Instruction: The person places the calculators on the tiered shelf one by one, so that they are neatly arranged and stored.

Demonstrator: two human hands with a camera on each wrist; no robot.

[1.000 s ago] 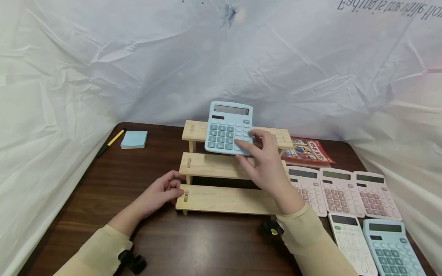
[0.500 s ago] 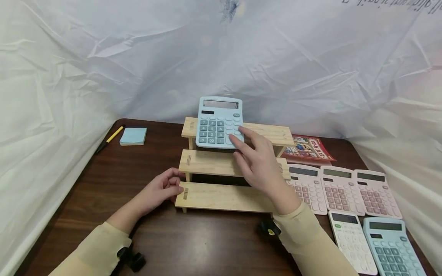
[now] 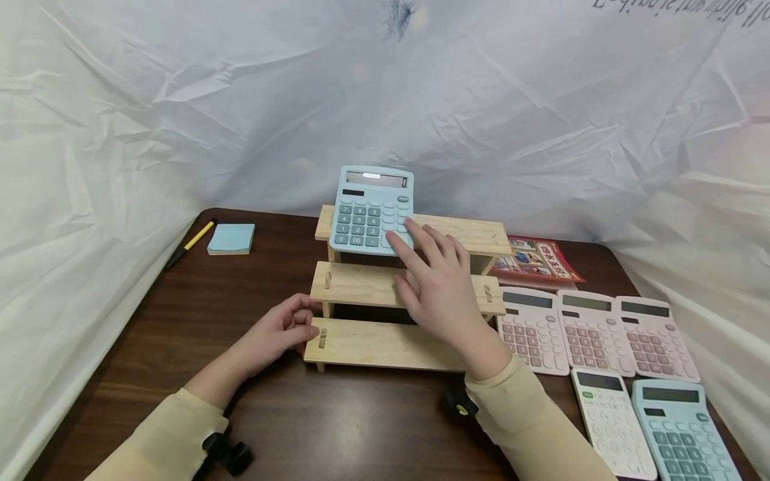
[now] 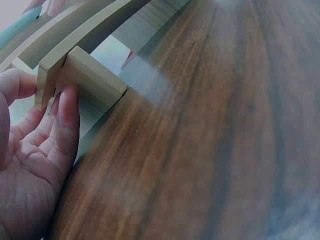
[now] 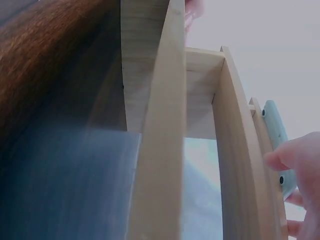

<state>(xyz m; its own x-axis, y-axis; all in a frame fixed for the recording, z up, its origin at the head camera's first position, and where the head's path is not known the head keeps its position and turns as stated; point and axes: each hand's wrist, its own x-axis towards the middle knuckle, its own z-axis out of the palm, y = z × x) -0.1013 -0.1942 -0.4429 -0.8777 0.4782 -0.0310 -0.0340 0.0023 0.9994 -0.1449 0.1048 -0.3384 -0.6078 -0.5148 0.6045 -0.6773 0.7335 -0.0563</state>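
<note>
A light-blue calculator (image 3: 367, 200) lies on the top tier of a three-step wooden shelf rack (image 3: 379, 344), near its left end. My right hand (image 3: 442, 290) has its fingers extended onto the calculator's lower right corner, and the thumb is lower, over the middle tier. The right wrist view catches the calculator (image 5: 275, 130) edge-on at the top tier, beside my right hand (image 5: 305, 165). My left hand (image 3: 279, 334) pinches the left end of the lowest tier. In the left wrist view my left hand (image 4: 35, 160) has its thumb on the board's end and fingers against the leg.
Pink calculators (image 3: 532, 331) stand in a row right of the rack, with a white calculator (image 3: 613, 421) and another blue calculator (image 3: 686, 427) nearer. A red printed packet (image 3: 535, 259) is behind them. Sticky notes (image 3: 231, 239) and a yellow-black pen (image 3: 191, 244) lie back left.
The calculator on the top tier has slid left along it, with my right hand moving along. My left hand stays on the rack's lower left end.
</note>
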